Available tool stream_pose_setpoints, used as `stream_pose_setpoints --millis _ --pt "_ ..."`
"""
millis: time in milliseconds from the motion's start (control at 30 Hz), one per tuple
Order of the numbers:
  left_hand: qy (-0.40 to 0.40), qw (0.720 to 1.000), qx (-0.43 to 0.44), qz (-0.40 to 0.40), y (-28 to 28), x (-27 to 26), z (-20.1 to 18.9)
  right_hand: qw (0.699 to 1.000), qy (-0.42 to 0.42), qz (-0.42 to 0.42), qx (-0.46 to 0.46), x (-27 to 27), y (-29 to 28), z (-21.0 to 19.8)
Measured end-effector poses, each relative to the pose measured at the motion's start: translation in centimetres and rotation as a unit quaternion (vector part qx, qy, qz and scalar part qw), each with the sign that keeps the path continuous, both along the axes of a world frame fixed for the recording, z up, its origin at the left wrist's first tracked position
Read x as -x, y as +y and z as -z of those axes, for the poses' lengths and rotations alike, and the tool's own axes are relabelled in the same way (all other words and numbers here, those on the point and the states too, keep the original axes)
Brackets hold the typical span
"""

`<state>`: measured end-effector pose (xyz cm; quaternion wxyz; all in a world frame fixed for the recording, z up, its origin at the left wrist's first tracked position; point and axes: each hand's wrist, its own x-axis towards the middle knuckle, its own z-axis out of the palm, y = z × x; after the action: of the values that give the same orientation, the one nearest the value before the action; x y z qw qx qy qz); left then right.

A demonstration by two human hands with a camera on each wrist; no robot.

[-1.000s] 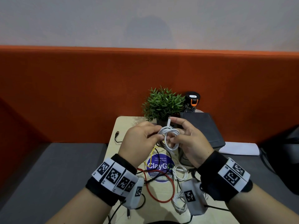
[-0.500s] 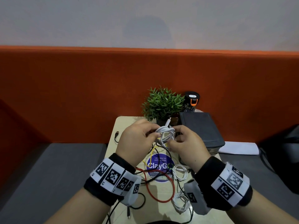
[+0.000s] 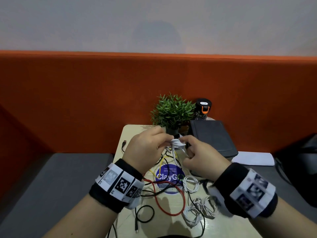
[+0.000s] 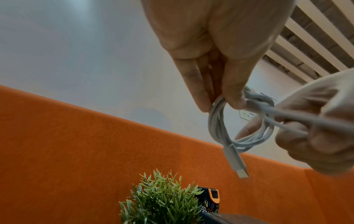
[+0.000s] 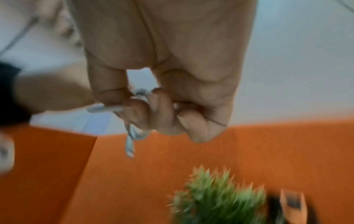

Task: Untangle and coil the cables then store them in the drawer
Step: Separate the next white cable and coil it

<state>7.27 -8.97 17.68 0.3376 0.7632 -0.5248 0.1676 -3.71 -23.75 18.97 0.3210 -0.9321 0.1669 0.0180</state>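
Observation:
A small coil of white cable (image 3: 178,144) (image 4: 220,125) hangs in the air above the table between both hands. My left hand (image 3: 151,148) (image 4: 216,97) pinches the coil's top between thumb and fingers. My right hand (image 3: 195,153) (image 4: 314,133) (image 5: 153,112) has its fingers curled round the coil's loose strand, which runs taut out of the wrapped part. A white plug (image 4: 236,162) (image 5: 129,145) dangles below the coil. On the table lie a red cable (image 3: 171,200), black cables (image 3: 145,215), a yellow cable (image 3: 160,166) and two white bundles (image 3: 191,184) (image 3: 197,210).
A dark drawer box (image 3: 212,136) stands at the table's back right, beside a potted plant (image 3: 172,112) and a black bottle with an orange clip (image 3: 203,109). An orange padded wall runs behind. Grey seat (image 3: 51,177) lies left of the wooden table (image 3: 132,133).
Both hands have sunk a little toward the table. The right hand has turned and drawn its strand tight round the coil, which is now smaller and flatter.

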Motion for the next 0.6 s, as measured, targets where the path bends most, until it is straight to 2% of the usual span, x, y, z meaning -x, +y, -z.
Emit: stream_pose_setpoints --millis 33,67,233,433,500,600 --pt "-0.001 1.000 -0.004 0.004 0.0 0.0 0.0 0.995 0.001 -0.024 0.092 0.1 0.1 0.1" --pt "0.003 1.000 -0.006 0.003 0.0 -0.1 0.1 0.990 -0.007 -0.036 0.134 0.1 0.2 0.2" --pt "0.036 0.999 -0.020 -0.015 0.2 -0.3 0.0 0.992 -0.046 -0.024 0.113 0.1 -0.1 0.8" --pt "0.035 0.999 -0.034 -0.011 0.3 -0.4 -0.1 0.981 -0.004 -0.031 0.194 -0.2 -0.1 1.5" --pt "0.034 0.999 -0.021 -0.015 0.2 -0.3 -0.2 0.981 -0.025 -0.018 0.193 -0.3 -0.1 1.8" --pt "0.080 0.997 0.017 -0.015 -0.1 0.2 -0.4 0.983 -0.066 0.025 0.169 -0.3 0.3 2.1"
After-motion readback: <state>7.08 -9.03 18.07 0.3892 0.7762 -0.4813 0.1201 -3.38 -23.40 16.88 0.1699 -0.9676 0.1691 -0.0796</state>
